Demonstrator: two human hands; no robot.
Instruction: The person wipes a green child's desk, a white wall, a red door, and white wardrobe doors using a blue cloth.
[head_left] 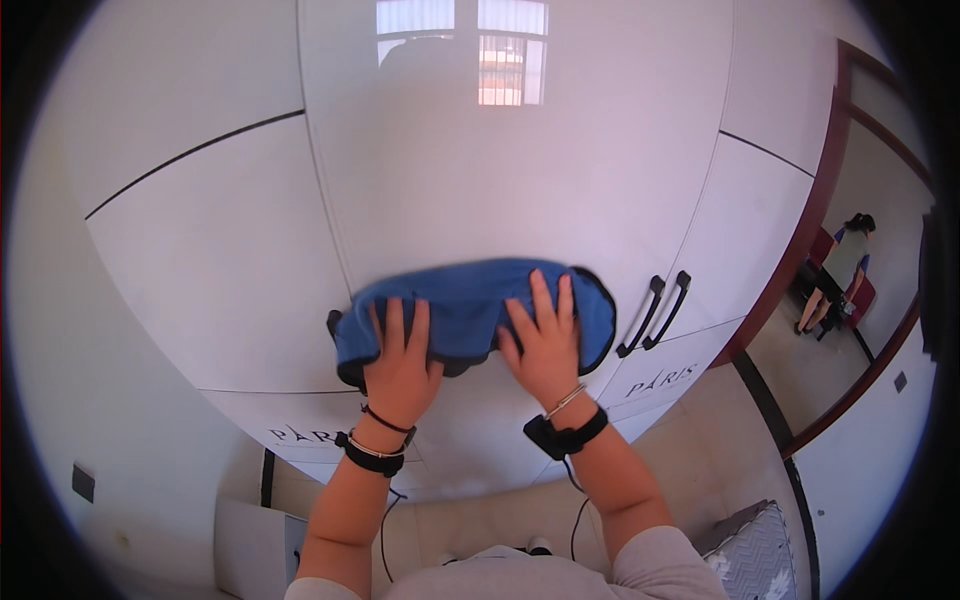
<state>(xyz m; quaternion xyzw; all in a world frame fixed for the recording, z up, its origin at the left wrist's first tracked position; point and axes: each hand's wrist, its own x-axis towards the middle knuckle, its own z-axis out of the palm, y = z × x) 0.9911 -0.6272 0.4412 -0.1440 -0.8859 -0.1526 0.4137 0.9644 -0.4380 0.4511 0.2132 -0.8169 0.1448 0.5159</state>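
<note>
A bunched blue cloth item (465, 305) with black edging stretches sideways in front of the tall white cabinet door. It looks like a folded fabric piece; its exact kind cannot be made out. Across its left part lies my left hand (404, 368), fingers spread and pointing up. My right hand (547, 350) rests on its right part, fingers fanned out and thumb apart. Both palms face the cloth and the cabinet. The cloth hangs a little below the hands in dark folds, and its back side is hidden.
White cabinet doors (520, 190) fill the view ahead. Two black handles (655, 315) stick out right of the cloth. A low white cabinet (250, 545) stands at lower left, a grey patterned item (755, 550) at lower right. Beyond the red-framed doorway, another person (848, 262) bends forward.
</note>
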